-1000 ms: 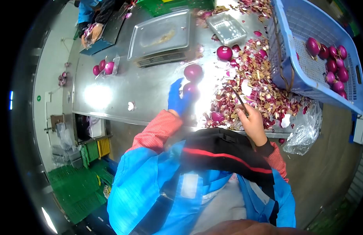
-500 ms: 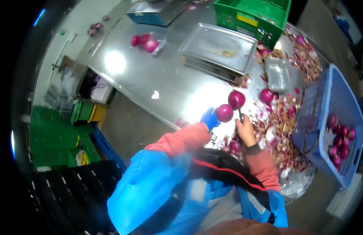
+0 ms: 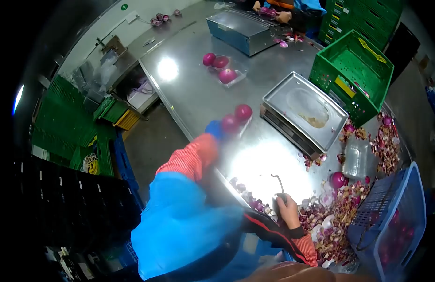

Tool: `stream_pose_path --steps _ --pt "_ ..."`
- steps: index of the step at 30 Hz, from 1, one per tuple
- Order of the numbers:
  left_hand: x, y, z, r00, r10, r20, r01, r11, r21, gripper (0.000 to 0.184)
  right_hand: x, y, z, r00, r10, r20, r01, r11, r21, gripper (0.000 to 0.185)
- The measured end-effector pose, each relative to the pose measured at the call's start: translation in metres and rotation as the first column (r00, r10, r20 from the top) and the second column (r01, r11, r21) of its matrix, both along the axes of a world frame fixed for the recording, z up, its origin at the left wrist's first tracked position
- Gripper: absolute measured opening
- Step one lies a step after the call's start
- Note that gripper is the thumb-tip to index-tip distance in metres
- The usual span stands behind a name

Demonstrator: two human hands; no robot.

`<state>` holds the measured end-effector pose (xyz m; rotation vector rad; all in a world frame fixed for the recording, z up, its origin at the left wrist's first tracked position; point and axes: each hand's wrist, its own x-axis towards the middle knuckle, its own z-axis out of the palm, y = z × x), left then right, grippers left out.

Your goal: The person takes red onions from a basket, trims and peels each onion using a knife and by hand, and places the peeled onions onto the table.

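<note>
My left hand (image 3: pixel 213 130), in a blue glove and blurred, reaches out over the steel table. It grips what looks like a clear plastic tray (image 3: pixel 246 128) with two peeled red onions (image 3: pixel 243 112) in it; the fingers are partly hidden. My right hand (image 3: pixel 289 212), bare, is closed around the dark handle of a small knife (image 3: pixel 280 184), whose thin blade looks curved at the tip. Under and beside that hand lie onion skins (image 3: pixel 337 221). Farther up the table, another clear tray (image 3: pixel 241 77) holds several peeled red onions (image 3: pixel 228 75).
A scale (image 3: pixel 302 103) with a steel pan stands beside a green crate (image 3: pixel 351 75). At right are an empty clear tray (image 3: pixel 356 157), a loose onion (image 3: pixel 338 179) and a blue basket (image 3: pixel 386 207) of onions. A metal box (image 3: pixel 241 30) sits near a co-worker's hands (image 3: pixel 283 17).
My left hand has moved left and away with the onions, apart from my right hand. The knife has come away from the onions. The view has shifted, revealing a co-worker at the far side.
</note>
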<state>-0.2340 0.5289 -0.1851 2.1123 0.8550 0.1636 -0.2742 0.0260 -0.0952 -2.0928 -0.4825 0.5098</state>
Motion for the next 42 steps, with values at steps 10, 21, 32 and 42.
stream_pose_path --steps 10,21,32,42 --pt "0.186 -0.034 0.098 0.813 0.366 0.453 -0.367 0.926 -0.088 0.075 -0.014 -0.009 0.014 0.983 -0.118 -0.14 0.125 0.991 0.04 0.023" --pt "0.211 -0.396 0.197 0.346 -0.803 0.486 0.807 0.518 0.282 0.029 -0.018 -0.051 0.029 0.935 -0.34 -0.104 0.35 0.931 0.104 0.022" --pt "0.234 -0.543 0.13 0.171 -0.797 -0.58 0.906 -0.104 0.41 0.051 -0.06 -0.115 0.064 0.743 -0.639 -0.199 0.668 0.726 0.163 0.021" --pt "0.222 -0.535 0.182 0.327 -0.86 -0.393 0.856 0.092 0.509 0.049 -0.076 -0.135 0.075 0.736 -0.645 -0.205 0.677 0.703 0.219 0.021"
